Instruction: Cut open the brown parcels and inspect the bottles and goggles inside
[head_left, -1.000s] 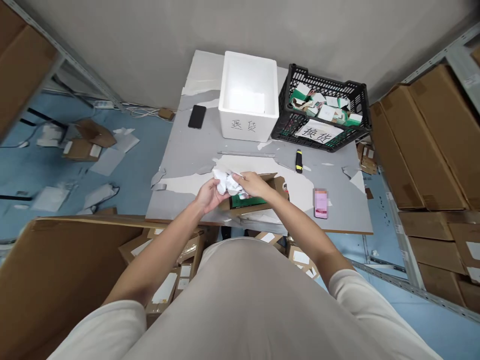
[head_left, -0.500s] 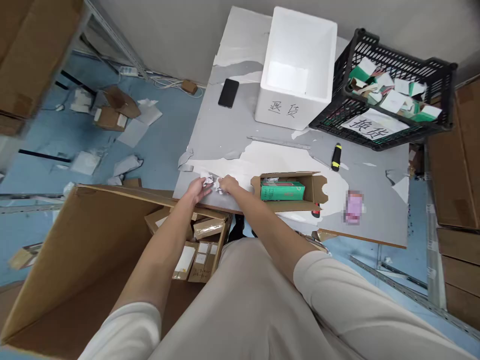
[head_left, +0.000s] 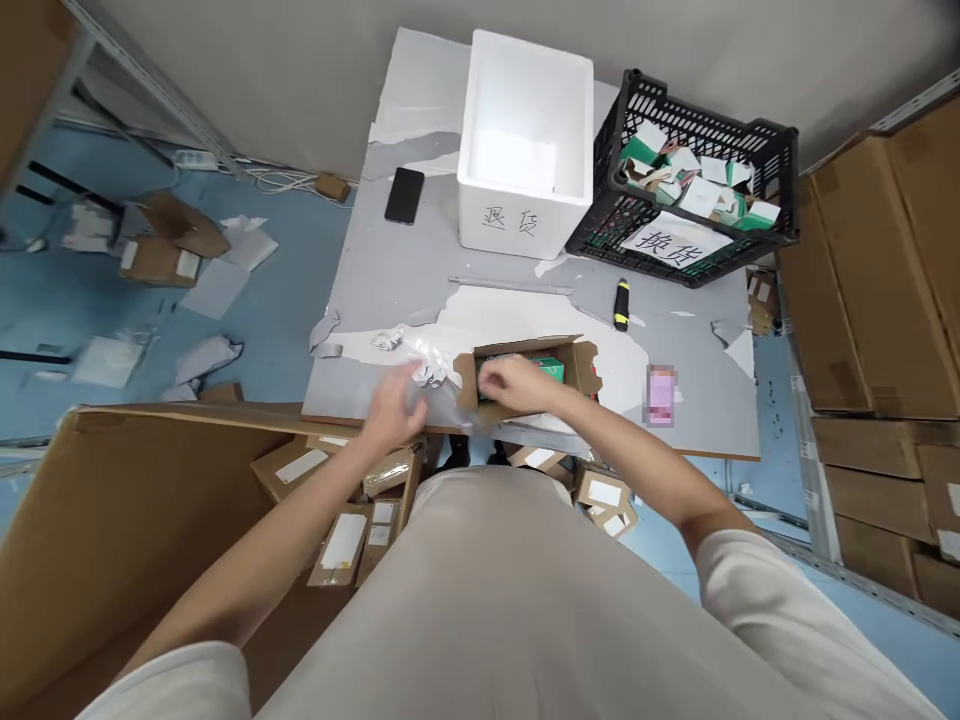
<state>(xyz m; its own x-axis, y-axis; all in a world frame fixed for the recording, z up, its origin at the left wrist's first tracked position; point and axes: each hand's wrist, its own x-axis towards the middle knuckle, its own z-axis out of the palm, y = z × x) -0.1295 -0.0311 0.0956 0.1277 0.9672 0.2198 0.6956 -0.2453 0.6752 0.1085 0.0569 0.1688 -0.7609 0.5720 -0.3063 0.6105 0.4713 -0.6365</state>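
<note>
My left hand (head_left: 394, 408) is over the table's front edge, slightly blurred, its thumb and fingers apart and nothing in them. Just beyond its fingertips lie crumpled white scraps (head_left: 430, 370), with another small wad (head_left: 388, 340) farther left. My right hand (head_left: 510, 382) reaches into the left end of an open cardboard box (head_left: 589, 368). Its fingers are curled together, and what they grip, if anything, is hidden. Inside the cardboard box lies a green box (head_left: 551, 369), partly covered by that hand.
A white foam box (head_left: 499, 215) and a black crate (head_left: 667, 255) of small green-and-white boxes stand at the back. A phone (head_left: 404, 196), a black-and-yellow cutter (head_left: 622, 305) and a pink item (head_left: 661, 396) lie on the table. A large carton (head_left: 150, 480) is at lower left.
My right hand has left the crumpled scraps and moved right into the cardboard box. My left hand has drawn back from the scraps, which now lie on the table. The view has shifted right.
</note>
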